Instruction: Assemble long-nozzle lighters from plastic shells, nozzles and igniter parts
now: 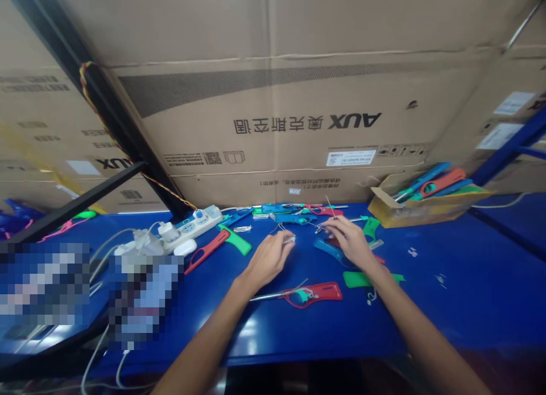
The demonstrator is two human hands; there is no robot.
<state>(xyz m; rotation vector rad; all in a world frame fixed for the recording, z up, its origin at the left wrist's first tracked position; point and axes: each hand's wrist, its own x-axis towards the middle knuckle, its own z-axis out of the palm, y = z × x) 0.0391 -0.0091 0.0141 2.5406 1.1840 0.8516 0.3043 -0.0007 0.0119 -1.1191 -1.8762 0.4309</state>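
Observation:
My left hand is closed in a pinch on a small whitish part with thin wires, mostly covered by the fingers. To its right, my right hand pinches a thin metal rod that points up. In front of both hands lies a red lighter of the long-necked kind, with a green trigger and loose wires. Beside and under my right hand are a blue handle piece and a green handle piece. A red and green lighter lies left of my left hand.
A white power strip with plugs and cables stands at the left, near two blurred-out devices. A cardboard box holding several lighters is at the back right. More lighters lie along the back, before large cartons.

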